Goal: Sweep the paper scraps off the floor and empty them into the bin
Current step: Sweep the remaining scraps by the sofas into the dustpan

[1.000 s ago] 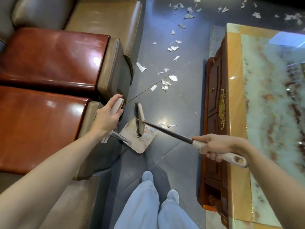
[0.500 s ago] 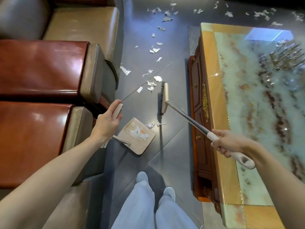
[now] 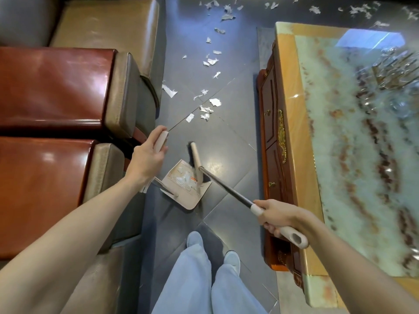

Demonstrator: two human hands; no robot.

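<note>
I am mid-sweep, on the step of brushing scraps into the pan. My left hand [image 3: 147, 155] has its fingers [image 3: 158, 132] curled round the pale upright handle of the dustpan [image 3: 188, 201], which sits on the dark tiled floor [image 3: 226, 137] just in front of my feet. My right hand [image 3: 277, 215] is clamped on the pale grip of the broom [image 3: 195, 159], whose head lies across the right side of the pan, bristles at the far rim. A few white bits already sit in the pan. Most of the paper scraps [image 3: 206, 108] lie further off: one cluster just beyond the pan, then a loose trail running to the far end of the aisle and spreading right behind the desk [image 3: 292, 123].

Next, I judge, the broom must lift off the pan, reach past the near cluster and draw it back, with the pan lip flat on the tile so nothing slips under. I see no bin from here, so emptying comes later.

Room is narrow. The sofa [image 3: 118, 105] bounds the left and the carved wooden side of the desk bounds the right. One scrap lies tight against the sofa foot and will need an angled stroke. The long shaft could knock the desk edge on a wide swing. Far along, the aisle opens out.
</note>
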